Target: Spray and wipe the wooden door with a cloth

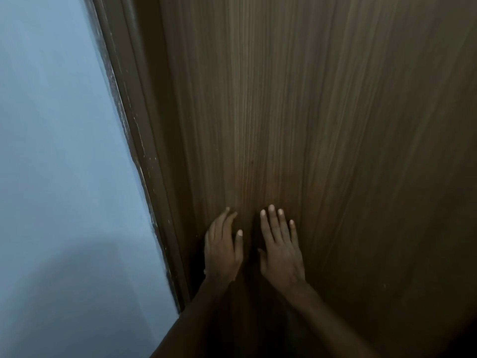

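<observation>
Wooden door (pixel 296 112) panelling, brown with fine vertical grain, fills the middle and right of the head view, seen dimly and at a steep angle. Along its left edge a darker door frame (pixel 144 161) is seen, its moulding flecked with pale specks, and beyond that a pale blue-grey wall (pixel 56 125) takes up the left of the picture.

Both bare hands are laid against the lower part of the door, side by side and a little apart. The left hand (pixel 222 250) is placed near the frame, its fingers extended and slightly curled, the thumb held out toward the other hand. The right hand (pixel 280 250) is spread flat, all fingers straight and fanned upward against the grain. Nothing is gripped in either hand; both are open with palms toward the wood. The two bare forearms are seen rising from the bottom edge of the picture, where the light is too low for further detail to be made out.
</observation>
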